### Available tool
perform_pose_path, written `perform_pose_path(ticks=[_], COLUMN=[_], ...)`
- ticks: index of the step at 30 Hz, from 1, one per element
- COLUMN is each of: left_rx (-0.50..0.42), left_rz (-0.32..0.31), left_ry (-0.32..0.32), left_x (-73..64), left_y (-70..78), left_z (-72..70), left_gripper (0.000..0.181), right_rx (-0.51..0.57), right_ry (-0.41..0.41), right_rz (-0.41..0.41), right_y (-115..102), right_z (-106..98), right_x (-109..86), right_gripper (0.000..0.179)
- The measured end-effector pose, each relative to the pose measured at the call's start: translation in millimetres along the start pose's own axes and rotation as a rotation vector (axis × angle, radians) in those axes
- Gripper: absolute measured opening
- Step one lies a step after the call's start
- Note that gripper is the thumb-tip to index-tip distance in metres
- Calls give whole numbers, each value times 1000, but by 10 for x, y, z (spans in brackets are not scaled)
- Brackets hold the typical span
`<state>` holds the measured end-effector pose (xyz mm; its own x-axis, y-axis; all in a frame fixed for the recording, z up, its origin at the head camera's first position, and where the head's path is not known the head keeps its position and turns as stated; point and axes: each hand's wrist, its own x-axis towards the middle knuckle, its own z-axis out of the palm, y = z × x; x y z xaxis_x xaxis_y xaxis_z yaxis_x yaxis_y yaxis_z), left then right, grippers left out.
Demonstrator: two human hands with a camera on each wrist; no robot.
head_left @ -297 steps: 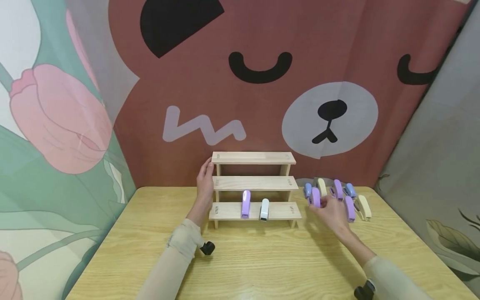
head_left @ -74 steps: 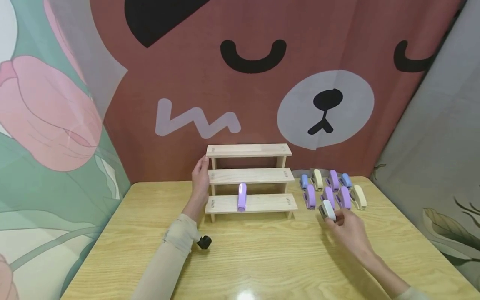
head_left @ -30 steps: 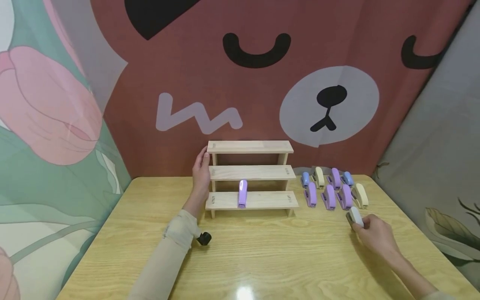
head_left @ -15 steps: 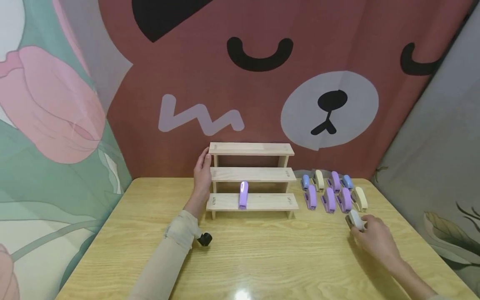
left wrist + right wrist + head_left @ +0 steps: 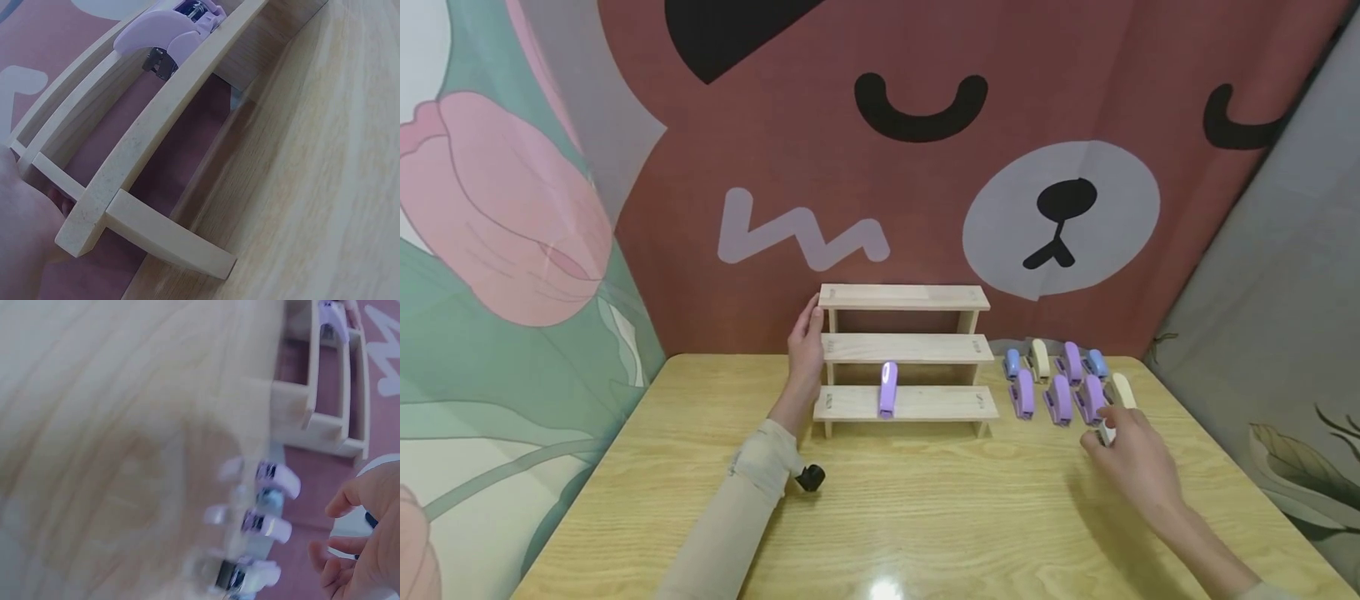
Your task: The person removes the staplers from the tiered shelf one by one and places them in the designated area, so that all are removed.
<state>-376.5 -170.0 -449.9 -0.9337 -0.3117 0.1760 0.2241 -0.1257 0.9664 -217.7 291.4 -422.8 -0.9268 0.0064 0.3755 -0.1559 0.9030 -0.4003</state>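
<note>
A three-tier wooden display rack point(image 5: 936, 404) stands at the back of the table. My left hand point(image 5: 805, 354) rests against its left side, fingers fairly straight; in the left wrist view, part of the hand point(image 5: 28, 231) shows beside the tiers. One purple stapler point(image 5: 888, 390) stands on the bottom tier. At the right, my right hand point(image 5: 1138, 458) hovers by a white stapler point(image 5: 1107, 433) largely hidden behind it. In the right wrist view, thumb and fingers are apart with nothing between them, and the white stapler point(image 5: 247, 575) stands on the table away from the hand.
Right of the rack, staplers stand in two rows: three purple ones point(image 5: 1058, 400) and a cream one point(image 5: 1123, 390) in front; a blue one point(image 5: 1012, 363), a cream one point(image 5: 1040, 360), a purple one point(image 5: 1071, 362) and another blue one point(image 5: 1097, 363) behind. A printed curtain point(image 5: 775, 150) hangs behind the table.
The white stapler was on the bottom tier ten seconds ago, then in my right hand, carried right. Now it stands on the table and the fingers have parted. The left hand stays at the rack.
</note>
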Motion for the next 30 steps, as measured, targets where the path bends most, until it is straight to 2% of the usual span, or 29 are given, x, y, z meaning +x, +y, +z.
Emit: perform_pose_path(ticks=[13, 22, 30], left_rx=[-16, -17, -18], left_rz=[-8, 1, -15], left_ry=[12, 14, 10], left_x=[0, -4, -5], left_y=[29, 24, 19], left_z=[10, 7, 4], left_gripper=[50, 47, 49], right_rx=[119, 256, 303], right_ry=[-40, -61, -86], right_rz=[-87, -88, -103], right_y=[-688, -1049, -1423], right_z=[138, 369, 596], right_x=[106, 120, 145], right_gripper=[31, 25, 25])
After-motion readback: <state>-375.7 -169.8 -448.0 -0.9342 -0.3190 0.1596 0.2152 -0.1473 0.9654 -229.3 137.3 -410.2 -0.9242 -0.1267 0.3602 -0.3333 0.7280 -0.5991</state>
